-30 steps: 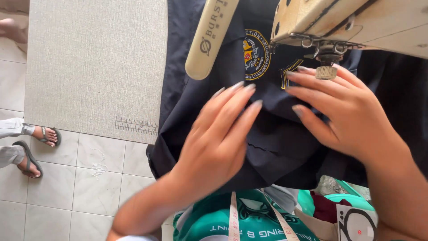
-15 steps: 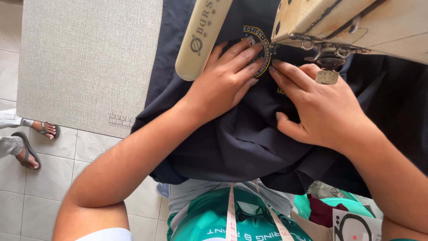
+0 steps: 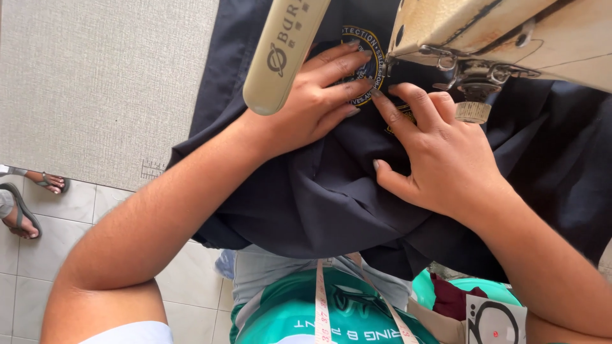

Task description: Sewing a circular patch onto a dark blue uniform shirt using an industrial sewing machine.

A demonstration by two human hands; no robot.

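Note:
A dark navy garment lies over the grey sewing table and hangs into my lap. A round embroidered patch sits on it beside the cream sewing machine head. My left hand presses flat on the cloth, its fingertips on the patch. My right hand presses the fabric just right of the patch, below the presser foot, its index finger meeting the left fingertips. Neither hand grips anything.
The cream machine arm crosses above my left wrist. A measuring tape hangs over my green shirt. Another person's sandalled feet stand on the white tiled floor at left. A teal basin sits at lower right.
Both hands slid up the garment from its middle toward the patch and needle. The left arm reached further forward and now rests its fingertips on the patch.

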